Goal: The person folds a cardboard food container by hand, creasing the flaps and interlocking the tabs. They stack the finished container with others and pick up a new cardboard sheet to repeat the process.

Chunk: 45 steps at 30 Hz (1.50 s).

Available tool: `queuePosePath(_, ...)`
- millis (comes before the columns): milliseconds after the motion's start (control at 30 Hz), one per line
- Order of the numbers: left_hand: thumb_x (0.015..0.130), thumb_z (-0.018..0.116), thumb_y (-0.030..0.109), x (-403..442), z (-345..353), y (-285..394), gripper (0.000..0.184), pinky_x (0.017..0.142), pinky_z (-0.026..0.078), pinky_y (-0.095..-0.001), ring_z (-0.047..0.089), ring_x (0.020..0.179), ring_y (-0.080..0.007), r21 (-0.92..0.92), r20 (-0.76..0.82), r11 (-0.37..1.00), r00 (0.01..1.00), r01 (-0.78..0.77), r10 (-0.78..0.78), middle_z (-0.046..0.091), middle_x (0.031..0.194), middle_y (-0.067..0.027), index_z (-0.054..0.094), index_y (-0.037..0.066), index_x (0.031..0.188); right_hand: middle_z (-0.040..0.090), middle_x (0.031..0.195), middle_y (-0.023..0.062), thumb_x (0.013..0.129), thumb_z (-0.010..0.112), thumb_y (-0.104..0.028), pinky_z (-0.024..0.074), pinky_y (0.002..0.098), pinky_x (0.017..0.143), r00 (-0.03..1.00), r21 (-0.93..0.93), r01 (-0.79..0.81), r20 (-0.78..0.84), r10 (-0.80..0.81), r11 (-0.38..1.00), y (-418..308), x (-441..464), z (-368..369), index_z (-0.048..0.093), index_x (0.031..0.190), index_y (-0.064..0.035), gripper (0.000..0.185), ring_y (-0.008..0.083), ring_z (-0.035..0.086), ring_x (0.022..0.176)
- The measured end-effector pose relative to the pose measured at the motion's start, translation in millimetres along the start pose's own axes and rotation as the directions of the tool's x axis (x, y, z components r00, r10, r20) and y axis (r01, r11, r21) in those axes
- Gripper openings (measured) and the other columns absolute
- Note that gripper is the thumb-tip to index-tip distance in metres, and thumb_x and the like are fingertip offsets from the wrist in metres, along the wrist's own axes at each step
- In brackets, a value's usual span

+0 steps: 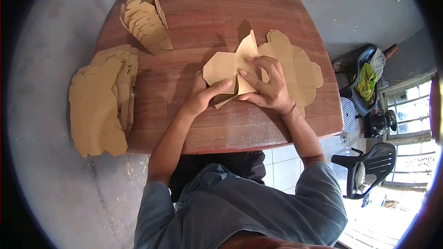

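A partly folded brown cardboard piece (221, 68) is held above the wooden table (198, 27), its flaps standing up at angles. My left hand (203, 94) grips its lower left side, the thumb lying on top of the card and the fingers hidden beneath. On the right side, my right hand (267, 83) is closed on the same piece, with fingers pressed against an upright panel. A flat unfolded cardboard sheet (295, 69) lies on the table just right of my right hand, partly covered by it.
A thick stack of flat cardboard sheets (99, 106) overhangs the table's left edge. Several folded pieces stand nested (147, 23) at the back left. Off the right side are a black plastic chair (376, 168) and another chair holding a yellow-green cloth (366, 81).
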<state>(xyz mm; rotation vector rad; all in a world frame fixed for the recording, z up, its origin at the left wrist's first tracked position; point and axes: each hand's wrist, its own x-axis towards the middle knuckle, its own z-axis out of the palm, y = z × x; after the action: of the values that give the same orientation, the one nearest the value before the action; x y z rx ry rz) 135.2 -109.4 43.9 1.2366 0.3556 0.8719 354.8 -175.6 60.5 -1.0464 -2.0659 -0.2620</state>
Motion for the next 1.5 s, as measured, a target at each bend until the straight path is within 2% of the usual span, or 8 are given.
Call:
queuePosePath(300,0.078,0.086,0.016,-4.9,1.2,4.2,0.057,0.092,0.050,-0.0321,0.063,0.106,-0.0163,0.120,0.046,0.991,0.998,-0.053,0.047,0.067,0.115,-0.0099,0.058,-0.002,0.125,0.042,0.151,0.0205,0.089,0.070,-0.040,0.0437,0.0478,0.106,0.999,-0.114,0.017,0.038,-0.013,0.993,2.3,-0.4,4.8,0.072,0.123,-0.0163,0.042,0.0406,0.044,0.127)
queuePosePath(600,0.084,0.079,0.013,-5.3,9.7,6.4,0.034,0.078,0.056,-0.0320,0.073,0.091,-0.0212,0.536,0.032,0.815,0.970,-0.219,0.239,0.075,0.102,-0.0134,0.068,-0.001,0.113,0.022,0.158,0.0308,0.075,0.088,-0.028,0.0357,0.0543,0.113,0.990,0.070,-0.021,-0.137,0.030,0.997,12.6,-13.1,28.6,0.002,0.158,-0.0066,0.122,0.0492,0.032,0.142)
queuePosePath(767,0.087,0.076,0.020,-6.3,0.0,-1.3,0.031,0.073,0.056,-0.0330,0.074,0.085,-0.0252,0.604,-0.003,0.777,0.974,-0.179,0.227,0.075,0.096,-0.0155,0.069,-0.001,0.109,0.014,0.162,0.0276,0.084,0.081,-0.014,0.0406,0.0435,0.111,0.946,0.624,-0.228,-0.040,0.322,0.748,9.6,-17.6,35.5,-0.011,0.158,-0.0066,0.119,0.0317,0.043,0.139)
queuePosePath(900,0.087,0.076,0.023,-2.1,-1.2,1.0,0.032,0.072,0.056,-0.0342,0.074,0.081,-0.0266,0.663,0.044,0.704,0.952,-0.254,0.302,0.075,0.092,-0.0152,0.070,-0.001,0.106,0.049,0.144,0.0264,0.088,0.074,-0.005,0.0521,0.0371,0.099,0.811,0.739,-0.383,-0.019,0.585,0.555,6.9,-17.7,33.0,0.026,0.156,-0.0037,0.083,0.0265,0.060,0.123)
queuePosePath(1000,0.085,0.078,0.024,-1.1,0.4,6.6,0.033,0.073,0.056,-0.0357,0.074,0.082,-0.0277,0.633,-0.026,0.757,0.973,-0.161,0.228,0.075,0.092,-0.0151,0.070,-0.001,0.105,0.074,0.106,0.0166,0.092,0.064,0.004,0.0579,0.0287,0.081,0.908,0.299,-0.368,-0.090,0.410,0.881,1.8,-14.0,24.4,0.069,0.119,0.0014,0.028,0.0208,0.073,0.092)
queuePosePath(1233,0.081,0.081,0.023,-3.2,-9.7,22.4,0.031,0.078,0.056,-0.0357,0.074,0.084,-0.0252,0.638,0.089,0.764,0.995,-0.096,0.051,0.076,0.094,-0.0144,0.074,-0.001,0.100,0.071,0.110,0.0168,0.082,0.065,0.007,0.0597,0.0320,0.078,0.970,0.058,-0.109,-0.214,0.119,0.992,6.2,-10.4,20.8,0.066,0.124,0.0004,0.042,0.0259,0.072,0.089)
queuePosePath(1400,0.080,0.082,0.022,-4.3,-11.9,35.5,0.030,0.080,0.055,-0.0349,0.074,0.087,-0.0233,0.672,0.165,0.719,0.982,-0.176,0.086,0.076,0.094,-0.0140,0.075,-0.001,0.098,0.061,0.122,0.0206,0.082,0.068,-0.005,0.0595,0.0395,0.084,0.998,0.316,-0.058,0.038,0.049,0.947,-1.1,5.6,0.9,0.066,0.127,-0.0011,0.045,0.0346,0.069,0.096)
queuePosePath(1500,0.080,0.082,0.022,-5.4,-12.3,37.3,0.032,0.079,0.055,-0.0346,0.073,0.088,-0.0236,0.694,0.077,0.720,0.991,0.025,-0.109,0.076,0.097,-0.0134,0.075,0.000,0.100,0.061,0.123,0.0212,0.085,0.068,-0.011,0.0584,0.0410,0.088,0.994,0.339,-0.079,0.095,0.049,0.937,0.4,8.1,-3.3,0.067,0.125,-0.0034,0.041,0.0345,0.069,0.099)
